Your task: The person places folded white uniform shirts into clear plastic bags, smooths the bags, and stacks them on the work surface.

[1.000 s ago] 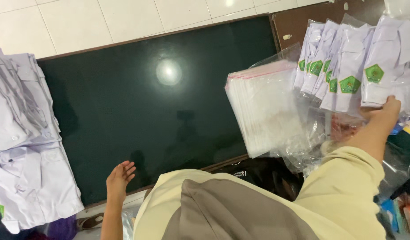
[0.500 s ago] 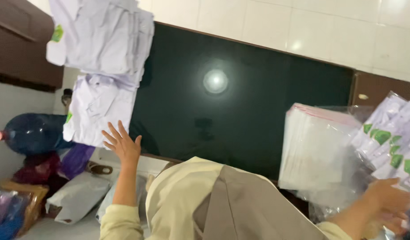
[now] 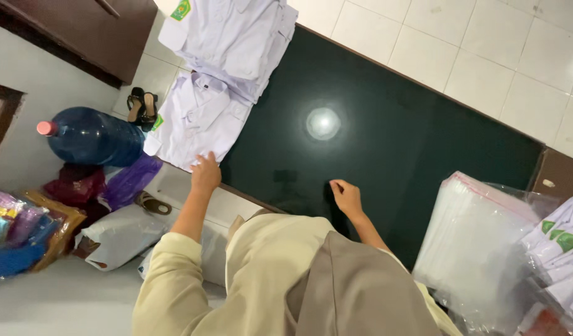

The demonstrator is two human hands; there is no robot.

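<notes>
My left hand [image 3: 205, 173] reaches out to the near edge of a folded white shirt [image 3: 196, 118] that lies at the left end of a dark glossy table [image 3: 386, 143]; the fingers touch the shirt's hem. More white shirts [image 3: 236, 37] are piled behind it, one with a green badge. My right hand [image 3: 345, 196] rests on the dark tabletop with its fingers curled, holding nothing. A stack of clear plastic bags [image 3: 479, 242] lies on the table to the right of that hand.
Bagged white shirts with green badges [image 3: 560, 249] lie at the far right. A blue water jug [image 3: 90, 137], sandals [image 3: 140, 106], coloured bags [image 3: 25, 230] and a white sack [image 3: 121, 233] sit on the floor at left. White tiles lie beyond the table.
The view has swung left. My left hand has gone forward onto the white shirt. My right hand has left the bagged shirts and come down onto the tabletop.
</notes>
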